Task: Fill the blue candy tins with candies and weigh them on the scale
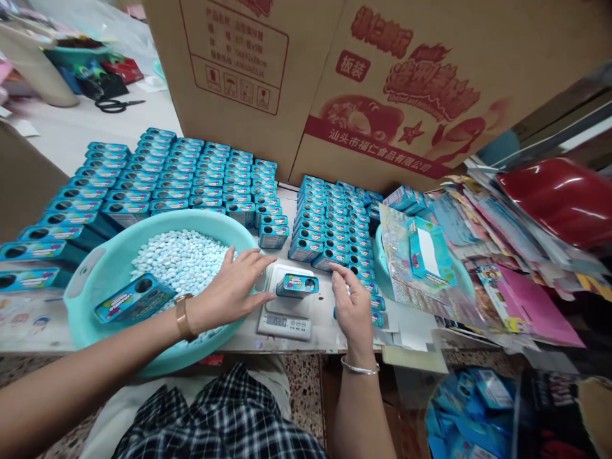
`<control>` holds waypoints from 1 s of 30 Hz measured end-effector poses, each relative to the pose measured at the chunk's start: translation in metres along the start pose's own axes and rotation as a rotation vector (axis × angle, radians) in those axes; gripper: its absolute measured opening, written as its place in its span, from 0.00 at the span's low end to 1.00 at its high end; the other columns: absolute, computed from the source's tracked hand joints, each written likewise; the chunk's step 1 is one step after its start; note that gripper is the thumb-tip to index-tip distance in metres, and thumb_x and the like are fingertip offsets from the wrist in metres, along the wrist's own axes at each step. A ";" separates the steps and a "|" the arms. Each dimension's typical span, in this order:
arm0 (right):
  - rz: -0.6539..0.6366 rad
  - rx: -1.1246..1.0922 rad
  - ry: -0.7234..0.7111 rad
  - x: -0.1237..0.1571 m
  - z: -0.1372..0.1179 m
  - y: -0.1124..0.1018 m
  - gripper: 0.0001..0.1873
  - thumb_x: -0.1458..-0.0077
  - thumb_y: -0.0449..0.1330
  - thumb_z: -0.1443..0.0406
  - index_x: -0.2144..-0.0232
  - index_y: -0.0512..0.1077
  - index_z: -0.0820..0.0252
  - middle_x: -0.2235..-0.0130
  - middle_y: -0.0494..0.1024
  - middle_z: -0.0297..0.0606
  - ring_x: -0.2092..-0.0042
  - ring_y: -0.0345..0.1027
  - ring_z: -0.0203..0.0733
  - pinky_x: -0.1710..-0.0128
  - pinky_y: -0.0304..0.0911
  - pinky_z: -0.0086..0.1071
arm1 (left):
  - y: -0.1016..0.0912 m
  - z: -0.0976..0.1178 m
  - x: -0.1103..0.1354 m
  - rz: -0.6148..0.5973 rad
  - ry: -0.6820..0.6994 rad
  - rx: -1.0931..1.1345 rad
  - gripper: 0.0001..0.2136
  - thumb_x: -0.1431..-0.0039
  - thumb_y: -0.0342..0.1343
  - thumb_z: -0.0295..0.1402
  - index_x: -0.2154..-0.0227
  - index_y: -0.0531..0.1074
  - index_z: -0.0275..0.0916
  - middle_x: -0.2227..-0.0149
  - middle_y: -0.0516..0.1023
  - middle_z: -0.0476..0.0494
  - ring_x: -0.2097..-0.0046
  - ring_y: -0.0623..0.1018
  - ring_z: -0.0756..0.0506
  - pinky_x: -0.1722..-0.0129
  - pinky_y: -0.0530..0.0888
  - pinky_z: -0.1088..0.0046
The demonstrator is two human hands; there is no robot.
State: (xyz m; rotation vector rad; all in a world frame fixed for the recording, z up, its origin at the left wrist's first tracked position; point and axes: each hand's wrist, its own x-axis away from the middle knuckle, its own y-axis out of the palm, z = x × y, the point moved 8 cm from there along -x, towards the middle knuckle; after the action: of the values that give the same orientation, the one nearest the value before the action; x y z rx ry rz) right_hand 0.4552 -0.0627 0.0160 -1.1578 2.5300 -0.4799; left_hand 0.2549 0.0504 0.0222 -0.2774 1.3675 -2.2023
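Note:
A small blue box (297, 284) lies on a white digital scale (285, 312) at the table's front edge. My left hand (235, 287) hovers just left of it over the rim of a teal basin (90, 280), fingers stretched out flat. My right hand (350, 305) rests just right of the scale, fingers loosely curled, nothing visible in them. The basin holds many pale blue tablets (179, 258) and one blue box (134, 298) lying on them.
Rows of identical blue boxes (176, 175) stand behind the basin, and a second block of boxes (329, 220) sits right of the scale. A big cardboard carton (382, 83) rises at the back. Printed cards and flat packaging (478, 255) pile up on the right. Scissors (117, 104) lie far left.

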 end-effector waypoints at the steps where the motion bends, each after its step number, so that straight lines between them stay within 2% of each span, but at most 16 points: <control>1: 0.019 0.011 -0.006 0.000 -0.002 -0.003 0.14 0.39 0.54 0.57 0.56 0.74 0.56 0.56 0.78 0.39 0.55 0.70 0.43 0.53 0.62 0.37 | 0.000 0.000 0.000 0.000 0.000 0.001 0.26 0.39 0.54 0.44 0.41 0.60 0.42 0.42 0.68 0.35 0.37 0.62 0.32 0.39 0.50 0.37; 3: 0.054 0.022 0.005 0.000 -0.002 -0.008 0.11 0.40 0.56 0.57 0.61 0.73 0.56 0.67 0.76 0.34 0.66 0.66 0.39 0.64 0.61 0.32 | 0.001 0.001 0.000 -0.003 0.000 0.006 0.26 0.39 0.54 0.44 0.40 0.60 0.43 0.42 0.68 0.35 0.37 0.62 0.32 0.39 0.50 0.37; 5: 0.063 0.003 0.030 0.002 0.000 -0.009 0.11 0.40 0.56 0.56 0.66 0.71 0.57 0.75 0.68 0.29 0.74 0.58 0.35 0.72 0.55 0.29 | 0.000 0.003 -0.001 -0.008 -0.001 0.013 0.26 0.40 0.55 0.43 0.40 0.60 0.43 0.42 0.68 0.35 0.37 0.62 0.32 0.39 0.50 0.37; 8: 0.042 -0.101 0.078 0.003 0.007 -0.006 0.13 0.41 0.57 0.54 0.68 0.71 0.58 0.78 0.63 0.27 0.76 0.53 0.33 0.77 0.50 0.28 | -0.001 0.008 -0.005 -0.028 -0.009 0.013 0.26 0.40 0.56 0.42 0.41 0.60 0.43 0.41 0.68 0.35 0.37 0.62 0.32 0.39 0.50 0.36; 11: 0.067 -0.340 0.151 0.003 0.016 -0.005 0.15 0.42 0.58 0.53 0.66 0.72 0.58 0.79 0.60 0.26 0.78 0.50 0.31 0.81 0.45 0.26 | 0.004 0.021 -0.016 -0.058 0.020 -0.008 0.25 0.40 0.56 0.41 0.41 0.59 0.42 0.42 0.68 0.36 0.38 0.63 0.33 0.39 0.50 0.36; 14: 0.120 -0.606 0.207 0.003 0.021 -0.009 0.14 0.45 0.61 0.53 0.66 0.72 0.58 0.81 0.56 0.23 0.81 0.44 0.27 0.83 0.40 0.23 | 0.019 0.037 -0.033 -0.080 0.089 -0.061 0.27 0.42 0.57 0.41 0.41 0.60 0.41 0.44 0.70 0.35 0.40 0.64 0.33 0.39 0.49 0.37; 16: 0.147 -0.702 0.230 0.005 0.022 -0.015 0.14 0.46 0.63 0.54 0.67 0.71 0.58 0.82 0.56 0.23 0.82 0.42 0.26 0.84 0.39 0.22 | 0.034 0.046 -0.045 -0.107 0.123 -0.116 0.28 0.44 0.59 0.40 0.43 0.61 0.39 0.46 0.71 0.35 0.42 0.66 0.32 0.39 0.49 0.37; 19: 0.186 -0.758 0.252 0.012 0.026 -0.031 0.13 0.47 0.64 0.55 0.68 0.71 0.59 0.82 0.56 0.23 0.82 0.44 0.25 0.84 0.41 0.20 | 0.059 0.053 -0.058 -0.200 0.133 -0.123 0.25 0.46 0.59 0.35 0.45 0.64 0.38 0.50 0.74 0.35 0.46 0.71 0.33 0.42 0.60 0.46; 22: 0.235 -0.784 0.268 0.023 0.037 -0.052 0.14 0.48 0.65 0.55 0.68 0.71 0.59 0.82 0.57 0.23 0.82 0.45 0.25 0.85 0.42 0.20 | 0.073 0.052 -0.069 -0.267 0.068 -0.047 0.19 0.48 0.55 0.31 0.51 0.67 0.39 0.54 0.76 0.35 0.51 0.75 0.35 0.52 0.70 0.58; 27: 0.290 -0.836 0.269 0.036 0.056 -0.078 0.14 0.47 0.65 0.55 0.66 0.71 0.59 0.81 0.56 0.22 0.82 0.44 0.25 0.85 0.42 0.20 | 0.076 0.043 -0.098 -0.256 -0.129 0.013 0.19 0.50 0.55 0.36 0.55 0.69 0.36 0.62 0.79 0.34 0.59 0.78 0.33 0.64 0.72 0.61; 30: 0.325 -0.866 0.275 0.041 0.064 -0.087 0.14 0.47 0.65 0.55 0.66 0.71 0.59 0.81 0.55 0.22 0.82 0.44 0.25 0.85 0.42 0.20 | 0.082 0.040 -0.119 -0.271 -0.229 0.109 0.17 0.52 0.58 0.38 0.58 0.72 0.39 0.62 0.80 0.39 0.58 0.79 0.36 0.64 0.73 0.65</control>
State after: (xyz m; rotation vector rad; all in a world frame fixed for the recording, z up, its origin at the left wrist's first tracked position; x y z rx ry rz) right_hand 0.5138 -0.1583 -0.0103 -0.8992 3.1934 0.6503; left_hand 0.3996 0.0545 -0.0194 -0.6870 1.1353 -2.3652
